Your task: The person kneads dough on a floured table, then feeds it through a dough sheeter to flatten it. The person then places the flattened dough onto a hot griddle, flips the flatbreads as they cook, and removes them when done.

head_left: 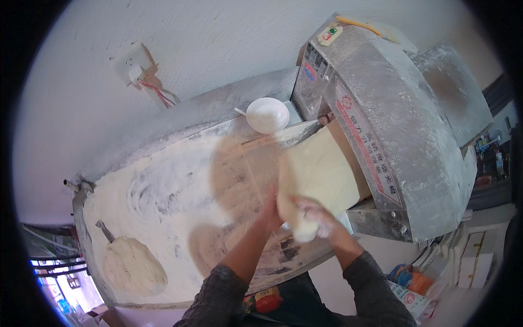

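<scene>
A wide sheet of dough [327, 167] extends from the front of a metal dough-rolling machine [392, 135]. Its near end hangs folded between my hands. My left hand [273, 210] lies against the left side of this fold, its fingers partly hidden by the dough. The fingers of my right hand [316, 214], dusted with flour, close on the fold's right side. A lump of dough [135, 267] rests at the far left of the floured worktable [184, 241], with a dark tool handle [105, 231] beside it.
A white bowl [267, 115] with a light handle over its rim stands at the table's back edge, left of the machine. A plug with red wires sits in the wall socket [132, 65]. Bags [408, 290] and white foam boxes [474, 261] lie low at the right.
</scene>
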`<state>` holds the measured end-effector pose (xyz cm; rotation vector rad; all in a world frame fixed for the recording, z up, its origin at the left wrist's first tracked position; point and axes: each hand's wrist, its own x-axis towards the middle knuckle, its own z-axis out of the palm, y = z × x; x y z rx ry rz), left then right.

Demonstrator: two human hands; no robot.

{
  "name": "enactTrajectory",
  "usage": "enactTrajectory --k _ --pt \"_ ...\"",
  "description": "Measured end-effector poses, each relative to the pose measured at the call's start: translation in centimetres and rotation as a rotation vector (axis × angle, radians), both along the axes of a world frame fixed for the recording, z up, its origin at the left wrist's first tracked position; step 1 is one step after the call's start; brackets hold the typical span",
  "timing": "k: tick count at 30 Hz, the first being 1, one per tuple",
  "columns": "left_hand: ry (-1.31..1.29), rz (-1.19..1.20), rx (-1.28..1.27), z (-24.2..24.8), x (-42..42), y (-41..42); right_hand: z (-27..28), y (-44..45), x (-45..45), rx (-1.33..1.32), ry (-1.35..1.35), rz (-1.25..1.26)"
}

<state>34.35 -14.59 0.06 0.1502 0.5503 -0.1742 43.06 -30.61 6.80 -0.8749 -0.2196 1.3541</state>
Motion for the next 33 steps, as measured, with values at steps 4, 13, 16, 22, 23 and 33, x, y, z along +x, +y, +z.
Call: enactTrajectory --k 4,13,16,22,23,33 --pt "0.166 0.008 0.054 -0.1 -1.6 3.8 1.5 2.9 -6.4 -0.010 0.249 0.115" --pt "0.309 0.532 0.379 0.2 -17.6 11.3 -2.9 10.8 -17.0 0.187 -0.365 0.323" --pt "0.347 0.653 0.476 1.7 -20.7 12.6 -1.5 12.2 -20.2 0.057 -0.577 0.307" --pt "0.014 0.496 0.828 10.3 -10.8 11.5 6.0 8.5 -12.0 0.141 -1.204 -0.074" --pt "-0.100 0.443 0.842 11.4 -7.3 10.6 7.3 6.5 -8.6 0.133 -1.425 -0.098" --pt "0.272 0.328 1.566 1.9 9.1 -3.5 1.4 1.4 0.7 -0.985 -1.727 -0.005"
